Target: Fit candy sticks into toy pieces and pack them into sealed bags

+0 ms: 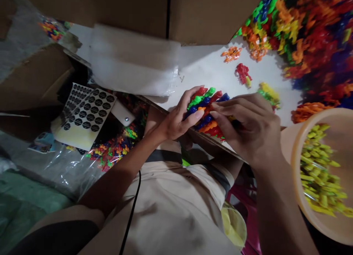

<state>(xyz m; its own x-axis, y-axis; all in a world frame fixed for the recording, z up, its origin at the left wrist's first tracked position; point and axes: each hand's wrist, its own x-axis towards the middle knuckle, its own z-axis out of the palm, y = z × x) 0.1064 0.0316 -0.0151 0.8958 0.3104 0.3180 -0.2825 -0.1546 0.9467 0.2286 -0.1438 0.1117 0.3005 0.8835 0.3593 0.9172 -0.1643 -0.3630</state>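
"Two bare hands at work. Where is the bundle of plastic figures [207, 107]?"

"Take that bundle as the middle of a clock, twelve at the top of the view. It sits at the near edge of the white worktop [204, 65], with red, green, blue and orange pieces side by side."

"And the grip?"

"The left hand [178, 119], at nine, is curled around the bundle, thumb along the near side and fingers on the far side. The right hand [249, 126] comes in from between three and four, thumb and fingers drawn close together at the bundle. I can't tell whether a single piece is pinched between them."

"What lies loose on the worktop?"

"An orange cluster [231, 54] at one, a red cluster [242, 73] between one and two, and a yellow-and-green cluster [268, 94] between two and three. A big mixed heap [320, 45] spreads at two."

"The rest?"

"A round tub [296, 152] of yellow pieces [321, 174] at four, a white packet [132, 60] at ten, a sheet of black round stickers [82, 139] at nine, and a clear bag [78, 172] with colourful pieces at eight."
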